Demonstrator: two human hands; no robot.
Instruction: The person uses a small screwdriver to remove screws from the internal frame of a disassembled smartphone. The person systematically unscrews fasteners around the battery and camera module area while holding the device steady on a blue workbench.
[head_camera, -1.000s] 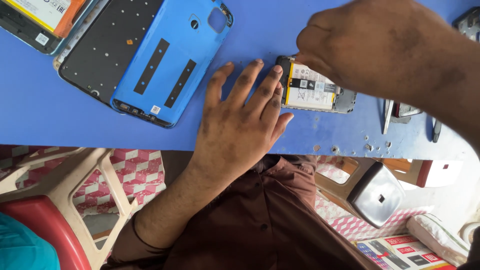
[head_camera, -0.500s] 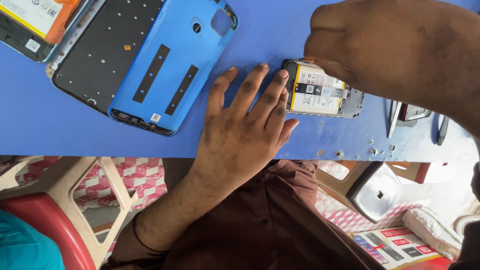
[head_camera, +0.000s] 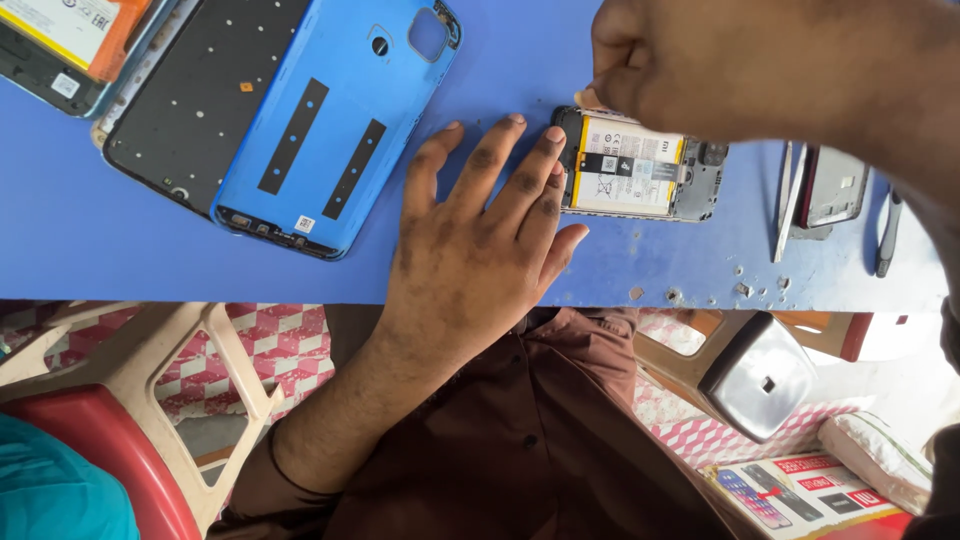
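Left hand (head_camera: 480, 250) lies flat on the blue desk (head_camera: 100, 250), fingers (head_camera: 500, 160) spread and holding nothing, two tips touching the left end of an opened phone (head_camera: 640, 165) with its battery showing. Right hand (head_camera: 740, 65) is bunched over the phone's top corner; whether it pinches anything cannot be told. A blue back cover (head_camera: 335, 130) lies well to the left.

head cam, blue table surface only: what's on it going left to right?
Orange-and-yellow battery in an open phone → black phone panel → blue back cover → left hand flat on the table → opened phone with white battery, right hand over it → small phone part → dark tool.
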